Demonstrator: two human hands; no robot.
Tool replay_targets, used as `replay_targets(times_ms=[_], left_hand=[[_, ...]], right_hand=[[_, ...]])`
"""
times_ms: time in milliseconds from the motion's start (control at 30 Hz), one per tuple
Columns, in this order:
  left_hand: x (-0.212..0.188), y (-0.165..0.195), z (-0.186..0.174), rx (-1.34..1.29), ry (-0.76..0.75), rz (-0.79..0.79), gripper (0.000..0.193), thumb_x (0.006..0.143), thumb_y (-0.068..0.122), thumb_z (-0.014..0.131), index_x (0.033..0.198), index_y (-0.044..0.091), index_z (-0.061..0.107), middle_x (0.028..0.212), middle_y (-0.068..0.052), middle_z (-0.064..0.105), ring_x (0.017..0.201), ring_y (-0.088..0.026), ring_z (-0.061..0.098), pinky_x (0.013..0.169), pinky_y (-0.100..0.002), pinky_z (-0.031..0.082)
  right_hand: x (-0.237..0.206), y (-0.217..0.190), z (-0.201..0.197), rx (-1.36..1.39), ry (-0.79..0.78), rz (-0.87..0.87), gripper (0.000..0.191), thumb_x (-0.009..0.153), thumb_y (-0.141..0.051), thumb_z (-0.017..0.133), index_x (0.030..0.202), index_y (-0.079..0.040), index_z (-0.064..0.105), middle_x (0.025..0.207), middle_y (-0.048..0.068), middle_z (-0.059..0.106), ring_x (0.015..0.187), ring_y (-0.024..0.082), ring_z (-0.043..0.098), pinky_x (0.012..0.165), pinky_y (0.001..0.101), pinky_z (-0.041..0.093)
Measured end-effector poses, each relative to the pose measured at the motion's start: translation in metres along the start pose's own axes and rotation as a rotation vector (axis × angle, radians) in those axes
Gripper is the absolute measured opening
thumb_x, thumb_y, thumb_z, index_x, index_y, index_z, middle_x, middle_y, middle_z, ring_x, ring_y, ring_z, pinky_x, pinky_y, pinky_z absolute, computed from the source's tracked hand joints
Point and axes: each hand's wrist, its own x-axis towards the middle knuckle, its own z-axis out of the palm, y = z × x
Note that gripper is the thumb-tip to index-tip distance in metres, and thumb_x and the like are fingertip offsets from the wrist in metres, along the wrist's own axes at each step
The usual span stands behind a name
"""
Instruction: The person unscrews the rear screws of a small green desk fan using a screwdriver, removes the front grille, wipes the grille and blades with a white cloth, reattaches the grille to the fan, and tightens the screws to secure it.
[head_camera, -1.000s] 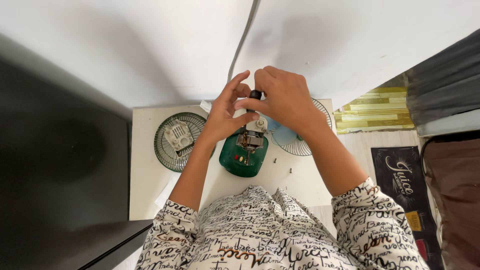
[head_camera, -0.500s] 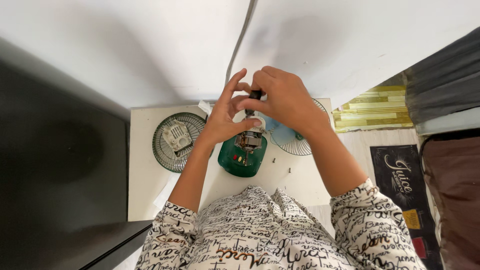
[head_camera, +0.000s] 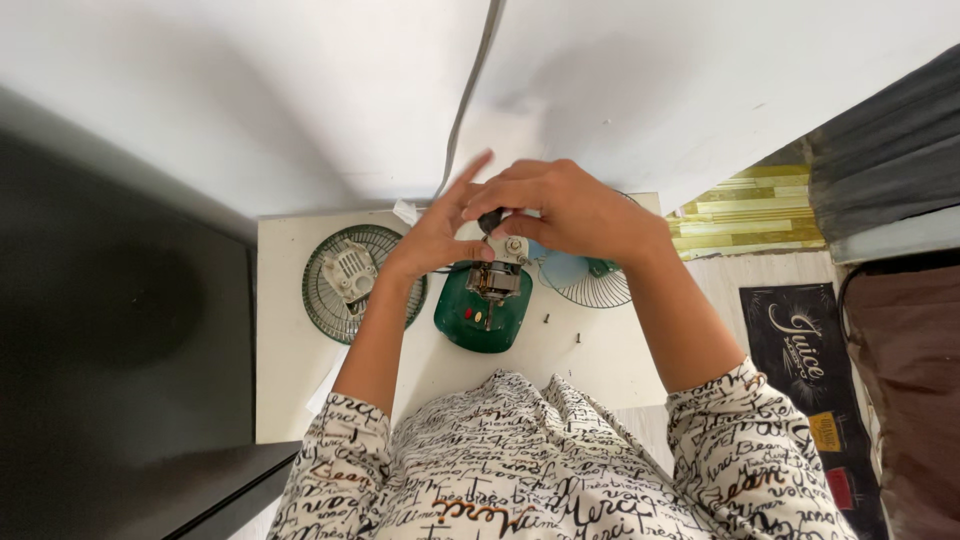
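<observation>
I see a bare metal fan motor with copper-coloured windings (head_camera: 493, 280) standing on a dark green round plastic fan base (head_camera: 480, 322), near the middle of the small white table (head_camera: 285, 360). The motor's housing is off, so its plates and screws show. Its long axis runs away from me toward the wall, and a small black knob (head_camera: 491, 218) sits at its far, upper end.

My right hand (head_camera: 570, 210) comes over from the right, its fingers pinched together on that knob. My left hand (head_camera: 435, 235) steadies the motor's left side, thumb pressed in and forefinger stretched out toward the wall.

Both hands cover the motor's far end, so I cannot tell what the shaft carries there. Left of the base lies a green round wire fan grille (head_camera: 355, 283) with a white plastic piece on it. To the right lies a second wire grille (head_camera: 590, 280) with pale blue blades. Two small dark screws (head_camera: 546, 319) lie loose on the table beside the base.
</observation>
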Motion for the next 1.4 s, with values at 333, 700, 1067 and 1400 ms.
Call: replay_targets(times_ms=[333,700,1067,1400], left_hand=[[-0.013,-0.095,0.012,0.073,-0.031,-0.235,0.081,0.082,0.055,0.070,0.142,0.004,0.051,0.138,-0.006,0.053,0.131,-0.022,0.048,0.111,-0.035,0.037],[-0.026,-0.109,0.050,-0.408,0.434,-0.181,0.079,0.103,0.068,0.029,0.139,0.002,0.053,0.129,-0.007,0.061,0.119,-0.017,0.058,0.105,-0.032,0.046],[-0.028,-0.098,0.050,-0.639,0.314,-0.016,0.054,0.104,0.035,0.036,0.143,0.001,0.048,0.135,-0.005,0.061,0.124,-0.016,0.058,0.109,-0.030,0.045],[-0.024,-0.106,0.064,-0.186,0.570,-0.040,0.037,0.097,0.004,0.059,0.132,-0.006,0.062,0.102,-0.001,0.066,0.086,-0.006,0.056,0.075,-0.021,0.048]], right_hand=[[0.040,0.058,0.047,0.892,-0.172,0.146,0.042,0.096,-0.025,0.064,0.064,-0.007,0.045,0.056,0.002,0.054,0.051,0.011,0.053,0.047,0.0257,0.036],[0.037,0.034,0.102,0.832,0.561,0.190,0.047,0.107,-0.029,0.055,0.068,-0.005,0.045,0.058,-0.001,0.045,0.053,0.006,0.041,0.048,0.0265,0.037],[0.007,0.031,0.067,0.809,0.177,0.063,0.023,0.106,-0.024,0.048,0.119,-0.006,0.049,0.100,0.001,0.052,0.088,0.009,0.050,0.089,0.0271,0.044],[0.003,0.027,0.084,0.642,0.420,0.051,0.016,0.110,-0.017,0.054,0.118,-0.005,0.050,0.107,0.001,0.060,0.091,0.007,0.052,0.082,0.0209,0.047]])
